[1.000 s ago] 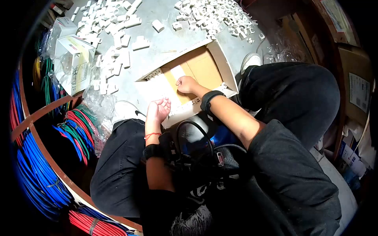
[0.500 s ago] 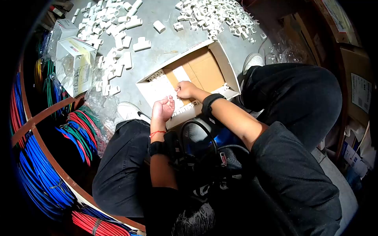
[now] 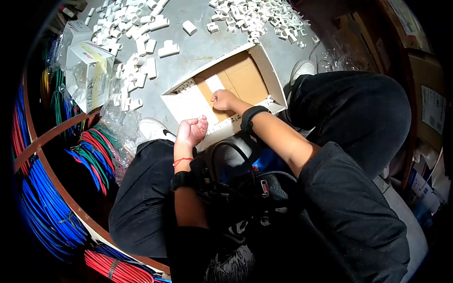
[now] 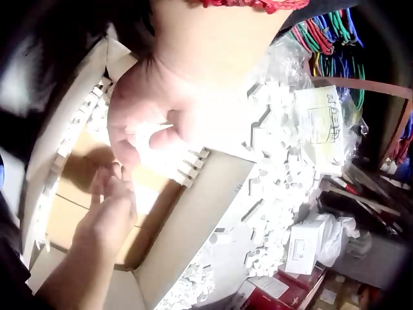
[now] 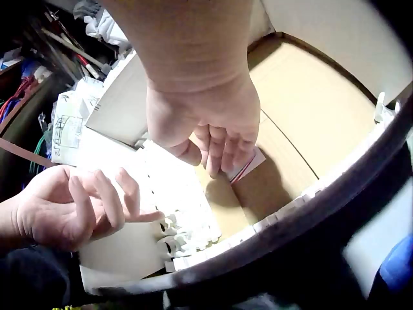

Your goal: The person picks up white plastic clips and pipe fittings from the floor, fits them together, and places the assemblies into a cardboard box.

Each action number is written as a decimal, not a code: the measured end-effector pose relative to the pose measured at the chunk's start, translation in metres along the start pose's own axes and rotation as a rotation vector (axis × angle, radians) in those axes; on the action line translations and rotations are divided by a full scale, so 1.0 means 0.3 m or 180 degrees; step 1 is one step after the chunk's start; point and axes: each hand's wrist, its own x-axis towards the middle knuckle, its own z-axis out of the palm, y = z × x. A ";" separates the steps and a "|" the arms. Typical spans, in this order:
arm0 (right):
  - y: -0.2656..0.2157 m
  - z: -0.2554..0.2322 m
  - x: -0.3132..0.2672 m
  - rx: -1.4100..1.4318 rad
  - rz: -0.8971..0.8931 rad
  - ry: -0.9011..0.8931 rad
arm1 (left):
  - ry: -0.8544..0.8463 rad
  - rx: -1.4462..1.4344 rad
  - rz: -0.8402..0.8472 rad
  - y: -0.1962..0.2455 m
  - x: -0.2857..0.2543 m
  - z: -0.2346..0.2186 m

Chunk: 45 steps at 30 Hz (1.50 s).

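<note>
An open white cardboard box (image 3: 265, 66) with a brown bottom (image 5: 303, 97) lies before the person, tilted in the head view. Tightly packed white plastic clips (image 5: 193, 229) fill its left part, partly washed out by glare. Inside the box, my right hand (image 3: 224, 100) hangs low with fingers bent down and thumb close to them, beside the edge of the packed clips. Whether it pinches a small piece, I cannot tell. My left hand (image 3: 191, 130) is palm up over the near left side of the box, fingers loosely bent, the index finger (image 5: 143, 217) reaching toward the clips.
On the floor beyond lie a heap of white pipe fittings (image 3: 141, 47) and a pile of white clips (image 3: 255, 19). A taped carton (image 3: 89, 75) and plastic wrap stand left, near a rack of coiled cables (image 3: 47, 212). Cartons (image 3: 427, 104) line the right side.
The two hands came closer together half a second ago and are now farther apart, the left drawn back toward the near left. The head view has shifted slightly.
</note>
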 end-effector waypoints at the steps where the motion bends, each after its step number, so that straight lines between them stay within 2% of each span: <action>1: -0.007 -0.008 -0.007 0.0016 -0.0057 0.0001 | -0.0011 -0.0066 -0.0101 0.002 0.010 -0.004; 3: -0.016 -0.016 -0.010 0.0082 -0.0041 -0.0119 | 0.0049 -0.0189 -0.0214 -0.002 0.009 0.013; 6: -0.018 -0.010 0.001 -0.0072 0.0058 -0.0312 | 0.0041 -0.0311 -0.0083 -0.007 0.034 0.002; 7: -0.016 -0.004 0.000 -0.0008 0.0007 -0.0241 | 0.0187 -0.0426 0.0006 -0.013 0.042 0.003; 10: -0.008 0.010 -0.008 0.0169 -0.0151 -0.0028 | 0.0005 -0.0717 -0.0187 -0.012 0.062 -0.017; 19: -0.015 -0.006 -0.018 0.0069 -0.0098 -0.0115 | -0.0443 -0.0968 -0.0210 -0.010 0.070 -0.038; 22: -0.015 -0.008 -0.019 0.0008 -0.0115 -0.0082 | -0.0361 -0.0860 -0.0238 -0.013 0.054 -0.026; 25: -0.014 -0.015 -0.015 -0.0098 -0.0033 -0.0237 | 0.0032 -0.0603 0.0091 -0.029 0.028 0.002; 29: -0.012 -0.021 -0.011 -0.0194 0.0091 -0.0244 | 0.0285 -0.0577 0.0066 -0.039 0.004 0.009; 32: 0.000 -0.009 -0.002 -0.0138 -0.0010 -0.0242 | 0.0217 -0.0694 -0.0216 -0.051 -0.002 0.002; 36: -0.018 -0.014 -0.018 -0.0149 -0.0099 -0.0171 | 0.0274 -0.0833 -0.0304 -0.075 0.026 -0.011; 38: -0.013 -0.014 -0.023 -0.0008 -0.0258 -0.0158 | 0.0108 -0.0924 -0.0467 -0.069 0.020 -0.017; 39: -0.010 -0.003 -0.018 -0.0003 -0.0216 0.0020 | 0.0026 -0.0975 -0.0547 -0.067 0.018 -0.022; 42: 0.007 0.010 -0.007 0.0101 -0.0162 -0.0011 | 0.0101 -0.1131 -0.0582 -0.066 0.023 -0.028; 45: 0.012 0.013 -0.002 0.0062 -0.0167 -0.0001 | 0.0521 -0.0825 -0.0166 -0.077 0.024 -0.018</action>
